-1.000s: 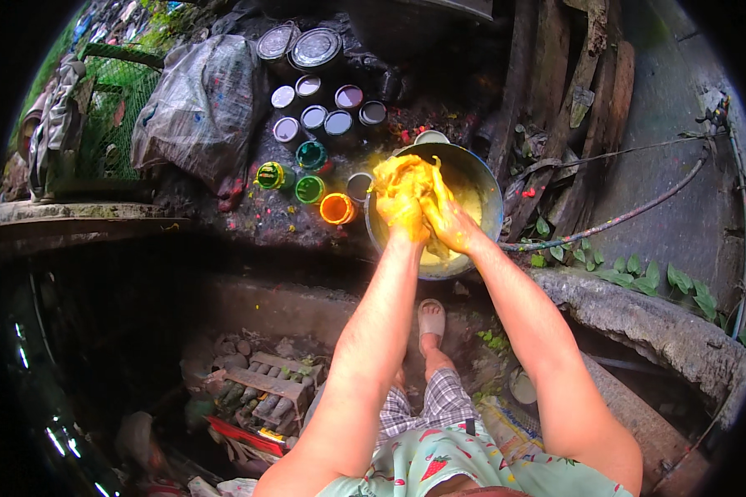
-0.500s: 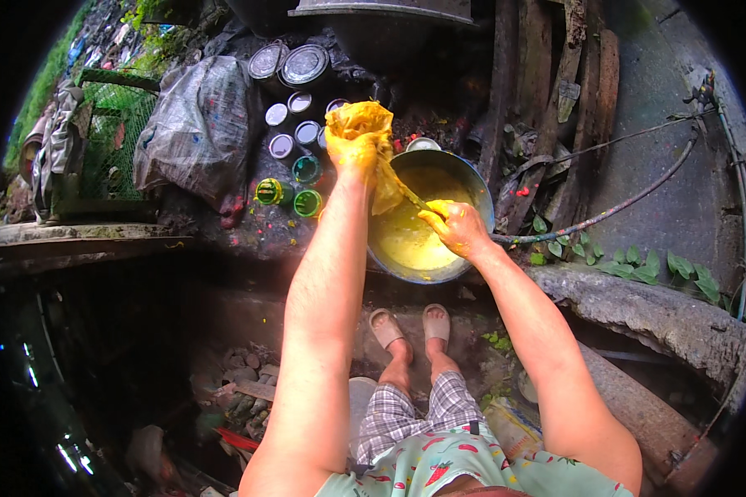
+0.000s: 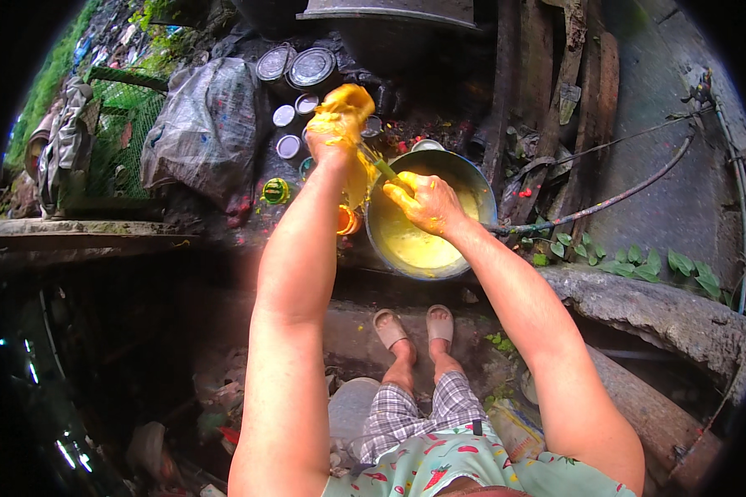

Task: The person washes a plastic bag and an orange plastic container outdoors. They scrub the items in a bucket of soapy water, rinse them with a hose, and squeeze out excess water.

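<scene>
Cloth, or a similarly limp sheet, crumpled and coated a wet-looking bright yellow, is bunched in the bare left hand, whose grip is curled closed around it, though the fingertips are hidden. A loose tail hangs down, appearing just left of the wide, round metal basin that holds pale-yellow liquid. The bare right hand, smeared yellow, has its grip wrapped round a slim greenish-yellow stick that slants up toward the cloth; whether the two touch is not clear. To work cleanly, it would be better to hold the cloth over the basin, so that drips fall into the liquid and clear of the round orange-filled container beside it and the green-filled jar farther left. The slick coating probably calls for gathering the loose tail into the left hand, and for short, controlled strokes of the stick.
</scene>
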Available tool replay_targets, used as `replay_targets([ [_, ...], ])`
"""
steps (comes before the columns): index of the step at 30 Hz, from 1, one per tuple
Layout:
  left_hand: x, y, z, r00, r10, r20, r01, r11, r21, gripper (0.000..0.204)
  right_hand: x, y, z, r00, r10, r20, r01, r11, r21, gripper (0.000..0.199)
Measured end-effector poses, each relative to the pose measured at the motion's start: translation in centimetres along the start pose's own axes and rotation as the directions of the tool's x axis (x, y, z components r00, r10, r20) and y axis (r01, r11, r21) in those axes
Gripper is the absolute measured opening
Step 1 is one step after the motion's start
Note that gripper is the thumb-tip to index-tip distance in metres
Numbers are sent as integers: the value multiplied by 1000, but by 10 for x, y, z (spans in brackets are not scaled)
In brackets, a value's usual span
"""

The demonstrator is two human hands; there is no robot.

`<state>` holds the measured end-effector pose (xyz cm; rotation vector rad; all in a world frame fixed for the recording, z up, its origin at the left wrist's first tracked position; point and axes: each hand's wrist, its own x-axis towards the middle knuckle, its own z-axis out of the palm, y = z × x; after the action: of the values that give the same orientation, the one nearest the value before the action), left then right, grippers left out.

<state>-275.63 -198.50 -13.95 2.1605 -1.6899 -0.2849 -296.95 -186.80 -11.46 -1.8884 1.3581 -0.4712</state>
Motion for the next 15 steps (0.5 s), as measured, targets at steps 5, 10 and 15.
replay_targets([
  [5,-12,-6,19,981,-191,-43,104,695,-712,42,15,-8,9,981,-90,-172,99,994,46,29],
  [10,-23,5,25,929,-342,144,301,469,-830,35,28,-11,11,994,-61,-91,65,997,47,30],
  [15,-33,8,21,941,-333,64,288,684,-671,28,36,-2,22,977,-112,-183,118,993,22,30],
])
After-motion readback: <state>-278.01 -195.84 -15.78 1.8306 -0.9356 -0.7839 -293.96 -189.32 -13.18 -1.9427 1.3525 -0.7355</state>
